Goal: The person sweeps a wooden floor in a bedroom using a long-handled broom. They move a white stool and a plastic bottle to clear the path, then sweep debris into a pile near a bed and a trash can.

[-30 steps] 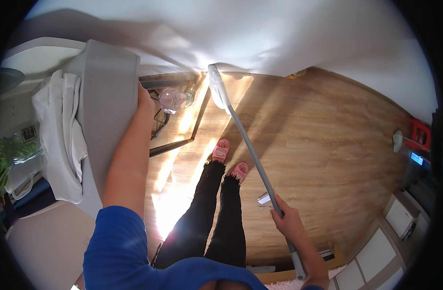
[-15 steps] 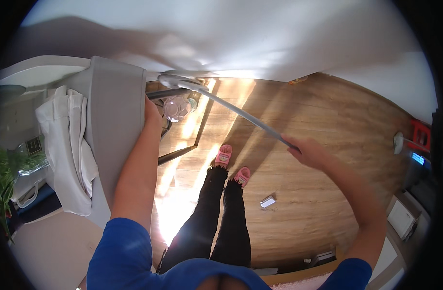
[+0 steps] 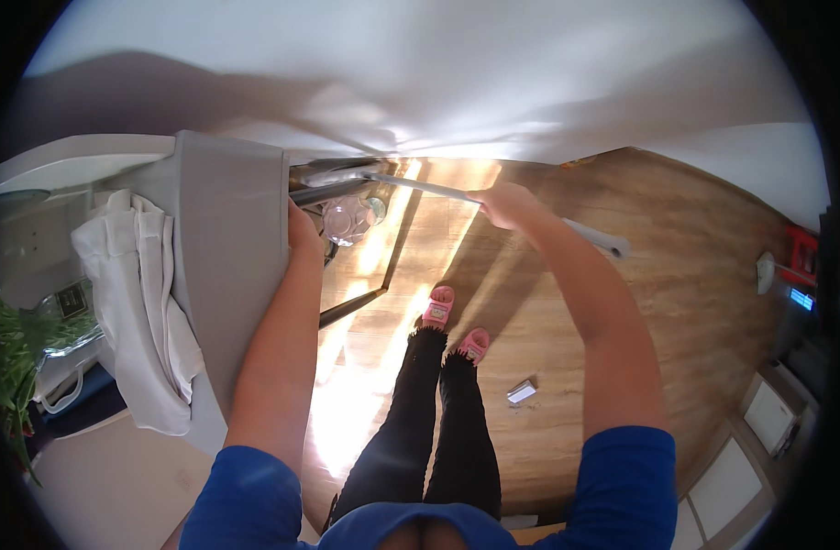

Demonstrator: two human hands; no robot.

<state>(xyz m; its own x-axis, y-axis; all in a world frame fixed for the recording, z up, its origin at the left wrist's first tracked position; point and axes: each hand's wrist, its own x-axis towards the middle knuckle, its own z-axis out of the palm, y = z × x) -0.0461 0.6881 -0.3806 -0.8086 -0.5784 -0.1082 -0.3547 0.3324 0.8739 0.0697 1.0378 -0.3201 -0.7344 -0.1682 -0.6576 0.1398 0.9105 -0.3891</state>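
My right hand (image 3: 507, 205) is closed around the grey pole (image 3: 429, 187) of a long-handled cleaning tool, its kind unclear. The pole's rear end (image 3: 599, 238) sticks out past my forearm. Its pale head (image 3: 342, 176) reaches the foot of the wall, partly hidden behind the grey table. My left hand (image 3: 303, 229) is against the right edge of the grey table (image 3: 232, 202), its fingers hidden by that edge. Beneath the table, beside the dark metal legs (image 3: 354, 307), are clear round containers (image 3: 347, 220).
A white cloth (image 3: 140, 312) lies on the table near green plants (image 3: 12, 376). My feet, in pink slippers (image 3: 438, 307), stand on the wood floor. A small white box (image 3: 522, 391) lies to their right. A red object (image 3: 802, 255) and a pale cabinet (image 3: 727, 486) stand far right.
My right hand has moved left and forward along with the pole, whose rear end now shows behind it. The tool's head has gone further under the table. My left hand stays at the edge.
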